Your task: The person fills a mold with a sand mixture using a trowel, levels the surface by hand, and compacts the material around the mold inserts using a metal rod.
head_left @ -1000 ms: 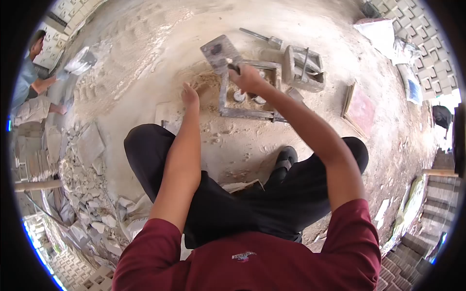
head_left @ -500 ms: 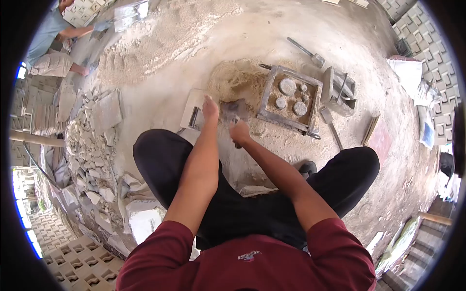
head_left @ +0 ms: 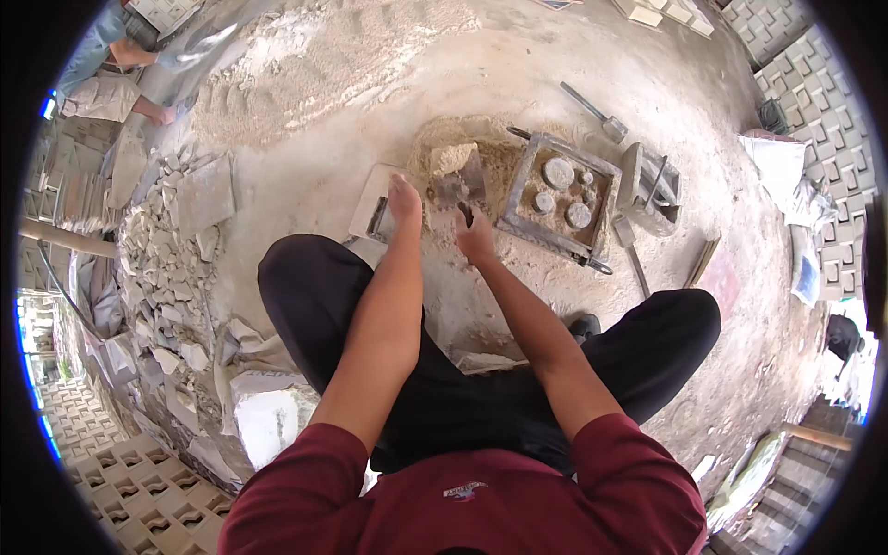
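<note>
My right hand is closed round the dark handle of a flat trowel. The metal blade carries a clump of sand at its far end, beside the sand pile. To the left of the trowel is my left hand, near a pale board; its fingers are bunched and I cannot make out whether they hold anything. Right of the trowel lies a metal frame filled with sand, with several round pieces set in it.
A long-handled tool and a box with tools lie beyond the frame. Another tool rests nearer my knee. Stone rubble is at the left. A co-worker crouches at the upper left.
The trowel went from above the frame down to its left, then forward into the sand, and now carries a clump. The view has shifted, showing the frame further right.
</note>
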`<state>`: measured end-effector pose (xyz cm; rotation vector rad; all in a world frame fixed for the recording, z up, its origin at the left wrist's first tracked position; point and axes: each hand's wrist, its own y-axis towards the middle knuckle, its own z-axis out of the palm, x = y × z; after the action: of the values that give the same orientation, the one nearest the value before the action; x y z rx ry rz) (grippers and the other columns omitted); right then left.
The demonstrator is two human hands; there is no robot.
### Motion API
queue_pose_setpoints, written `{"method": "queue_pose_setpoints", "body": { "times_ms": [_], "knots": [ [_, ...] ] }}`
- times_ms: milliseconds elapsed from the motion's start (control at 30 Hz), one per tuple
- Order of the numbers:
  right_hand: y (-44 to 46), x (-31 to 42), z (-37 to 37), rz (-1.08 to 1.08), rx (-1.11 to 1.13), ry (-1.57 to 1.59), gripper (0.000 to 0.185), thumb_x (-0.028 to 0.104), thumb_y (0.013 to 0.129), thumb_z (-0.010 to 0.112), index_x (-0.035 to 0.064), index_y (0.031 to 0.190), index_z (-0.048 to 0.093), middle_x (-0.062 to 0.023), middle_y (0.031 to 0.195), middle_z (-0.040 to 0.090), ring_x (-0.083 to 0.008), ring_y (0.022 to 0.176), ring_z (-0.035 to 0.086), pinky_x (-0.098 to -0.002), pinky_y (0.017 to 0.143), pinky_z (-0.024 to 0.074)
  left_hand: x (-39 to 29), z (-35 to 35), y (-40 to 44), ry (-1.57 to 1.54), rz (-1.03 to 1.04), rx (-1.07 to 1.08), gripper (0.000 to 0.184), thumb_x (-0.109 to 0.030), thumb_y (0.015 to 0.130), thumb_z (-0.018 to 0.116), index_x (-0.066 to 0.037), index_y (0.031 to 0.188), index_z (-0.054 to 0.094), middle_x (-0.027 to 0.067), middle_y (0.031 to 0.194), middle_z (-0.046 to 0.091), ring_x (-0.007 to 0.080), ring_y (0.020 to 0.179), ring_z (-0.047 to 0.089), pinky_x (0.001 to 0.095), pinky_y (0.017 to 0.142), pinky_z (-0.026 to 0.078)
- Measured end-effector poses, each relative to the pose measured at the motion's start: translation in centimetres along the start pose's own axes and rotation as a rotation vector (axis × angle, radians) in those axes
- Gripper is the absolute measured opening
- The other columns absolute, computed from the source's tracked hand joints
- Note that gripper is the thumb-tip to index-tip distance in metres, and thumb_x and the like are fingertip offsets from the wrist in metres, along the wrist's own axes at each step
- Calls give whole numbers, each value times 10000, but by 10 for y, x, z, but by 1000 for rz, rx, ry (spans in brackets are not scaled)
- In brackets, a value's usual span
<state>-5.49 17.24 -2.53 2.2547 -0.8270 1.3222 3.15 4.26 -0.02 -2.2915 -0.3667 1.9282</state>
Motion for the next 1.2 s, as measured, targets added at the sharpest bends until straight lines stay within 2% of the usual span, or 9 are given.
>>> {"method": "queue_pose_setpoints", "body": {
  "times_ms": [167,200,233,367,467,633,967,1033,1200],
  "knots": [
    [28,10,-37,-59,162,77,353,354,933,575,7,865,574,-67,645,576,-175,566,586,-336,533,454,-14,27,18,-189,85,0,634,-417,997,276,112,1267,499,260,1325,504,329,1272,464,366,1076,332],
    [33,14,-51,14,224,124,396,371,918,573,-24,912,607,-201,700,607,-320,661,616,-399,616,455,-20,36,23,-257,92,-22,638,-420,999,276,118,1265,494,257,1315,514,325,1260,474,363,1070,335],
    [38,20,-68,18,211,118,396,371,918,573,-24,912,607,-201,700,607,-320,661,616,-399,616,455,-27,45,24,-327,97,-44,642,-422,1001,276,123,1264,489,253,1305,523,321,1247,485,360,1065,337],
    [47,40,-151,20,357,69,455,429,952,527,-14,891,612,-66,617,561,-126,579,519,-335,541,430,-60,67,0,-395,-5,144,657,-447,1004,265,111,1271,487,233,1280,548,293,1217,508,348,1053,342],
    [43,41,-218,-18,420,-13,440,420,946,546,-10,925,631,-40,615,557,-113,572,518,-308,525,428,-65,98,-31,-402,-80,352,673,-479,1011,221,69,1323,453,206,1322,522,272,1266,466,345,1088,304],
    [41,-5,-298,-96,376,-289,406,410,921,582,18,995,658,-109,704,639,-206,650,620,-344,634,485,-35,147,-72,-233,34,666,714,-525,1006,192,57,1349,423,200,1321,522,270,1259,469,361,1086,301],
    [34,-56,-327,-324,419,-441,364,431,903,574,93,1017,647,-172,855,679,-381,785,636,-438,694,502,-2,154,-172,42,251,637,712,-494,1002,231,112,1345,384,306,1386,401,398,1300,389,408,1102,276],
    [33,-61,-337,-435,416,-446,329,413,911,562,118,1043,627,-162,880,675,-372,774,641,-450,687,507,25,166,-176,175,539,481,656,-433,1008,241,117,1329,397,323,1365,409,443,1282,377,444,1105,259],
    [22,-53,-382,-430,364,-694,319,424,923,535,147,1057,618,-127,868,665,-347,734,651,-452,643,522,39,172,-202,446,812,615,641,-382,1002,294,101,1419,243,297,1466,269,397,1383,248,448,1156,142]
  ]
}}
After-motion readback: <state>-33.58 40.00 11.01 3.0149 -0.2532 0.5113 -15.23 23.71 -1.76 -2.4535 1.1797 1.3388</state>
